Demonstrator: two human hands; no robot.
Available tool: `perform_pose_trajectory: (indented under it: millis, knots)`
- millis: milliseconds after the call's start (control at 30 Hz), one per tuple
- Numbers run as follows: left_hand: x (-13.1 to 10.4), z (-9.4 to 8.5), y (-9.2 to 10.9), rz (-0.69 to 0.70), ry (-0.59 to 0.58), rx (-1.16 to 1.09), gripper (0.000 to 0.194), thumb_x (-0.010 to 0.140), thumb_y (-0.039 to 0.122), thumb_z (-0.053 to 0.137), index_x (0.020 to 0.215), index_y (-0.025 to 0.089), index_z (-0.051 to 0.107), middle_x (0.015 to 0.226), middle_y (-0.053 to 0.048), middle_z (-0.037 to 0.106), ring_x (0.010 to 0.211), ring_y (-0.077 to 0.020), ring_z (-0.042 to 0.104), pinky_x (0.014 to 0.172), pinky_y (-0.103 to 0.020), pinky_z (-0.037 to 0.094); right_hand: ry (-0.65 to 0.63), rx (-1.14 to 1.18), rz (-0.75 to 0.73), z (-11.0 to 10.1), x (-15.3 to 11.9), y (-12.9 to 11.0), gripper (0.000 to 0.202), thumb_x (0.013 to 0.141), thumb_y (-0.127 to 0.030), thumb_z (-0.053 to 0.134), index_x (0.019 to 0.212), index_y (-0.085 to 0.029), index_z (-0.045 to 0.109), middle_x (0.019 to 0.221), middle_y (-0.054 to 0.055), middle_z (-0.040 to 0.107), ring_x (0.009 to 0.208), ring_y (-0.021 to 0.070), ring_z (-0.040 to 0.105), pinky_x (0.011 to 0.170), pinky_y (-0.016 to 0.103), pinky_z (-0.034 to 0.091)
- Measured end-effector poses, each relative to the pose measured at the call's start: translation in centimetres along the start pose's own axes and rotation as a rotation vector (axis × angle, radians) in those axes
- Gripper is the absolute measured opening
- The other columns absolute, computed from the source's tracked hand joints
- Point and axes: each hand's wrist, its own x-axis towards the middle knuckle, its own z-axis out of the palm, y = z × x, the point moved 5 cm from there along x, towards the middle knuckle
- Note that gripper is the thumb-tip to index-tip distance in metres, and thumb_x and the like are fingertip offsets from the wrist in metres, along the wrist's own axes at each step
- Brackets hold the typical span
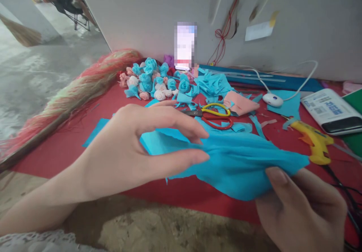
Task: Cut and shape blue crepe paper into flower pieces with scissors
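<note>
A piece of blue crepe paper (240,165) stretches between my two hands, with folds running along its length. My left hand (132,142) has its thumb and fingertips around the gathered left part, a small gap showing between the tips. At the paper's right end, the thumb of my right hand (299,203) presses from above; its other fingers are mostly hidden underneath. Just beyond the paper lie scissors (217,117) with one yellow and one red handle. Behind them is a heap of blue, pink and white paper roses (152,80).
Blue scraps (213,84) and a folded pink paper (240,103) lie past the scissors. A yellow glue gun (313,139) rests at right, near a white power bank (332,112). A lit phone (184,46) leans on the wall. A broom (76,86) borders the red mat (198,195) at left.
</note>
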Motion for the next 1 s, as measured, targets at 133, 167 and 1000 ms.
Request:
perform_pose_trajectory:
  millis: [133,167,1000]
  knots:
    - [0.1,0.4,0.2,0.053,-0.007,0.070,0.023,0.059,0.029,0.075,0.079,0.023,0.066,0.073,0.008,0.069,0.070,-0.0125,0.064,0.076,-0.022,0.051,0.008,-0.017,0.002,0.2,0.4,-1.0,0.025,0.057,-0.029,0.072,0.042,-0.023,0.054,0.037,-0.007,0.042,0.032,0.0058,0.035,0.027,0.015,0.034]
    - [0.1,0.4,0.2,0.075,-0.007,0.085,0.021,0.059,0.029,0.075,0.078,0.022,0.066,0.073,0.008,0.070,0.068,-0.0123,0.064,0.082,-0.026,0.051,0.014,0.001,0.013,0.1,0.3,-0.9,0.023,0.057,-0.027,0.072,0.043,-0.023,0.054,0.038,-0.007,0.045,0.033,0.0062,0.037,0.029,0.015,0.036]
    - [-0.2,2.1,-0.5,0.181,-0.359,0.015,0.006,0.074,0.015,0.061,0.079,0.017,0.064,0.069,0.005,0.069,0.051,-0.0064,0.058,0.045,-0.011,0.045,-0.176,0.110,0.105,0.8,1.0,-1.2,0.019,0.053,-0.027,0.074,0.064,-0.041,0.070,0.041,-0.007,0.059,0.026,0.0098,0.044,0.023,0.017,0.036]
